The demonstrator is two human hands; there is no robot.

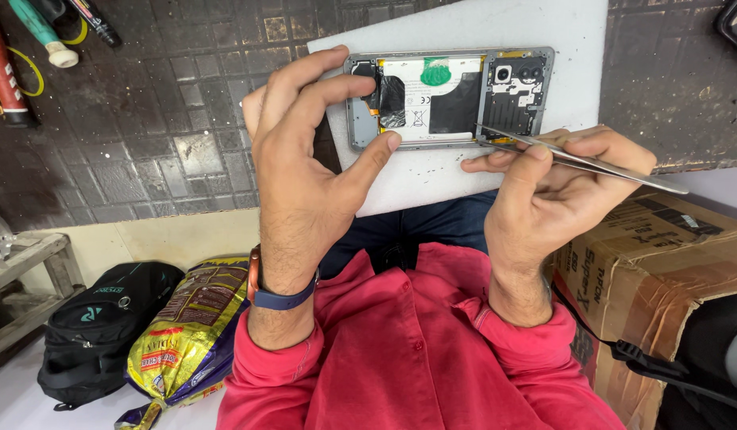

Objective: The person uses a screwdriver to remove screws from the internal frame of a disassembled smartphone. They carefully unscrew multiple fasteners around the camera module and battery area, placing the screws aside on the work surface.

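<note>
Opened phone, back cover off, grey frame, flat on white foam pad over dark tiled tabletop; its left end hidden by left hand, grip pinching that frame. Right hand, grip closed on steel tweezers, tips at phone's lower edge. Cardboard box at right, partly cut off.

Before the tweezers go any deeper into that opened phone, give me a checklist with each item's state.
1. Left hand steadies the opened phone: ok, thumb and fingers on its left end.
2. Right hand grips the tweezers: ok.
3. Tweezer tips at the frame's lower edge near the camera section: ok.
4. Phone lies flat on the white pad: ok.
5. Tips gripping any part: cannot tell.
6. Battery undamaged: cannot tell.
</note>
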